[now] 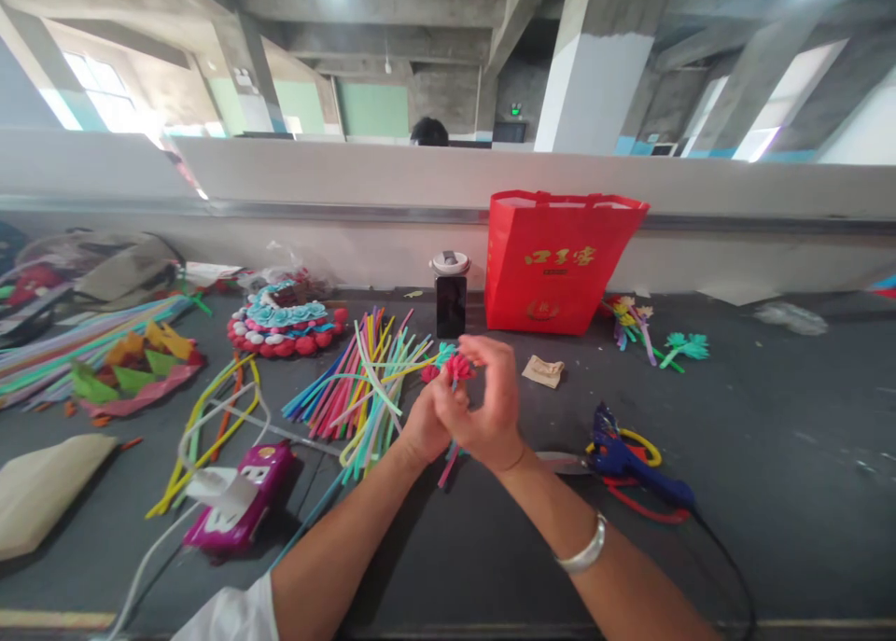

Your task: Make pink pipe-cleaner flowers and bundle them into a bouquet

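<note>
Both hands meet over the middle of the dark table (770, 454). My left hand (422, 424) is closed round the stems of a small pipe-cleaner flower (456, 368) with red and teal petals. My right hand (486, 403) curls over it from the right, fingertips pinching at the red petals. Coloured stem ends stick out below the hands. A heap of loose pipe cleaners (364, 380) in many colours lies just left of the hands.
A blue glue gun (623, 459) with its cord and scissors with yellow handles lie to the right. A red bag (556, 258) and a black tumbler (450, 294) stand behind. Finished flowers (654, 333), a round flower arrangement (284, 319), a magenta device (242, 506) and a low wall surround.
</note>
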Demonstrator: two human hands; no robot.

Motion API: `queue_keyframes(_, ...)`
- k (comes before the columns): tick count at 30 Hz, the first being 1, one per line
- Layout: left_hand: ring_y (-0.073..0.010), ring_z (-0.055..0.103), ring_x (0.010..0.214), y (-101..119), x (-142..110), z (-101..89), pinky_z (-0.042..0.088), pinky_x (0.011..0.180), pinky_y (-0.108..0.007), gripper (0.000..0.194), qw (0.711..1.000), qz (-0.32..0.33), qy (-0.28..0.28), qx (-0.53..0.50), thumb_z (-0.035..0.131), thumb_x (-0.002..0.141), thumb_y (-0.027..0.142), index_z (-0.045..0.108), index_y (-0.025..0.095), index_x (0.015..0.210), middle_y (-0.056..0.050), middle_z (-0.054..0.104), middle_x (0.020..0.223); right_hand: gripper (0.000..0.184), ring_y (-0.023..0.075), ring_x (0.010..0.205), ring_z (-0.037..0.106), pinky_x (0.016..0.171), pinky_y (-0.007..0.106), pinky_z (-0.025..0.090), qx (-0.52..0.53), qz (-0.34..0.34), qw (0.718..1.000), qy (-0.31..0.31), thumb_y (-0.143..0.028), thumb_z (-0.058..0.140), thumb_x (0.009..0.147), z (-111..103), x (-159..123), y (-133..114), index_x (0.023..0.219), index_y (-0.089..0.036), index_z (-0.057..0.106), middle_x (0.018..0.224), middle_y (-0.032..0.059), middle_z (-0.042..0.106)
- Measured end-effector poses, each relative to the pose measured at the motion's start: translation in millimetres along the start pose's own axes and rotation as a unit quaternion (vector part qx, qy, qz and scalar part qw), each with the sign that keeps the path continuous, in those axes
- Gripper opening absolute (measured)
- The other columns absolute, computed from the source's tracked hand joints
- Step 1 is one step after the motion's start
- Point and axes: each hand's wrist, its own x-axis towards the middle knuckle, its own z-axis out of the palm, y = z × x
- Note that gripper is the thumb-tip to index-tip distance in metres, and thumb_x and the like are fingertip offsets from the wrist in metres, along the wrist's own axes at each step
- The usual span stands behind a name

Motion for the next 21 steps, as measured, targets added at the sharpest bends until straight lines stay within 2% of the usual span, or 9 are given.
queue_keyframes(2,-0.004,0.022,0.042,-1.3,0.6,1.6,0.02,0.039,-0.019,0.042,0.999,-0.025,-0.02,-0.015,0.071,0.074,0.055,0.063,0.014,0.08,0.007,0.033,0.053,0.066,0.0276,0.108,0.054,0.094,0.049,0.046,0.012,0.055,0.997,0.044,-0.037,0.067,0.078,-9.7,-1.5,17.7,0.136,-0.021,0.041,0.119,0.0121,0.055)
queue_keyframes(5,-0.0024,0.016,0.04,-2.8,-1.2,5.2,0.014,0.038,-0.018,0.042,0.996,-0.074,-0.043,-0.039,0.071,0.073,0.054,0.06,0.014,0.074,0.008,0.031,0.052,0.079,0.0264,0.109,0.056,0.095,0.048,0.048,0.048,0.128,0.991,-0.012,-0.039,0.071,0.074,-9.7,-15.0,42.2,0.141,-0.019,0.035,0.12,0.0123,0.056)
queue_keyframes(7,-0.0028,0.017,0.04,-2.8,-2.8,7.9,0.012,0.039,-0.019,0.04,0.994,-0.087,-0.046,-0.044,0.071,0.073,0.053,0.058,0.015,0.074,0.008,0.033,0.052,0.078,0.0253,0.108,0.059,0.094,0.045,0.049,0.081,0.146,0.984,-0.059,-0.039,0.072,0.073,-5.0,-23.4,50.2,0.14,-0.02,0.037,0.121,0.0118,0.058)
queue_keyframes(10,-0.0042,0.022,0.04,-3.0,-4.4,10.8,0.013,0.039,-0.02,0.039,0.994,-0.085,-0.048,-0.04,0.073,0.071,0.052,0.056,0.016,0.073,0.007,0.033,0.05,0.064,0.0248,0.11,0.06,0.093,0.042,0.05,0.105,0.141,0.982,-0.074,-0.036,0.074,0.072,-0.7,-27.6,48.1,0.13,-0.022,0.049,0.124,0.0107,0.06)
queue_keyframes(13,-0.0034,0.02,0.04,-5.4,-5.7,11.2,0.013,0.039,-0.019,0.04,0.995,-0.074,-0.064,-0.034,0.077,0.065,0.048,0.052,0.017,0.069,0.008,0.031,0.05,0.048,0.0238,0.104,0.063,0.087,0.039,0.053,0.1,0.143,0.983,-0.059,-0.034,0.072,0.075,-3.2,-25.1,40.3,0.119,-0.022,0.057,0.114,0.0084,0.066)
queue_keyframes(18,-0.0015,0.015,0.041,-9.4,-8.5,11.1,0.011,0.04,-0.016,0.05,0.992,-0.082,-0.088,-0.028,0.079,0.063,0.046,0.037,0.018,0.06,0.01,0.024,0.05,0.024,0.0217,0.089,0.065,0.085,0.039,0.052,0.057,0.135,0.989,-0.034,-0.032,0.066,0.081,-12.1,-21.2,36.9,0.103,-0.022,0.063,0.094,0.0043,0.069)
queue_keyframes(21,-0.0013,0.013,0.041,-8.8,-8.8,11.9,0.01,0.04,-0.016,0.052,0.991,-0.089,-0.101,-0.026,0.077,0.065,0.045,0.033,0.019,0.059,0.01,0.022,0.05,0.02,0.0212,0.088,0.065,0.085,0.038,0.051,0.061,0.121,0.99,-0.039,-0.033,0.064,0.084,-15.0,-20.0,36.9,0.101,-0.023,0.064,0.092,0.0038,0.068)
